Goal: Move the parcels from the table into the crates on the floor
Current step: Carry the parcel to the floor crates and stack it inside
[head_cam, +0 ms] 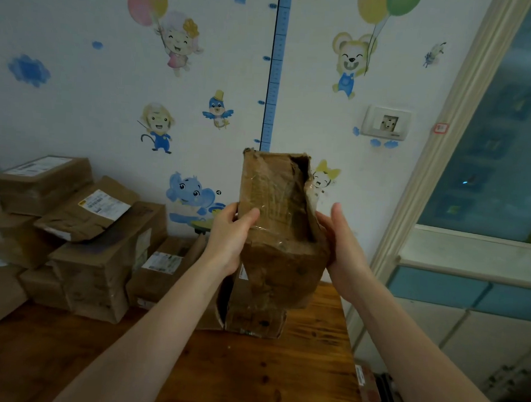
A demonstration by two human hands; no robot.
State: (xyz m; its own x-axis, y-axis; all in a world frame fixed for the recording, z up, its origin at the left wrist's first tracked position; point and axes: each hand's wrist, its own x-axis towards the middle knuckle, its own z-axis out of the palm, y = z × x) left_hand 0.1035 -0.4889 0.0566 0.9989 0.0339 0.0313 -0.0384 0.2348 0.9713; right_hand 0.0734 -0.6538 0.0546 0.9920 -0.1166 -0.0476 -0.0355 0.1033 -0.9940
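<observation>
The room is dimly and evenly lit, a cool bluish cast being seen on the wall (92, 122) and no hard shadows on the wooden table (247, 380). Faint glare is caught on the tape of the held parcel (276, 201). The door frame (441, 155) at the right edge is bent by the wide lens, and fine detail is softened throughout.

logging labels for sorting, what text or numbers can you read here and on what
"140": on the blue height chart; its other numbers are blurred.
Shipping labels on the stacked parcels: too small to read.
Print on the held parcel: blurred under the tape, unreadable.
Red sticker on the door frame: blurred, unreadable.
</observation>
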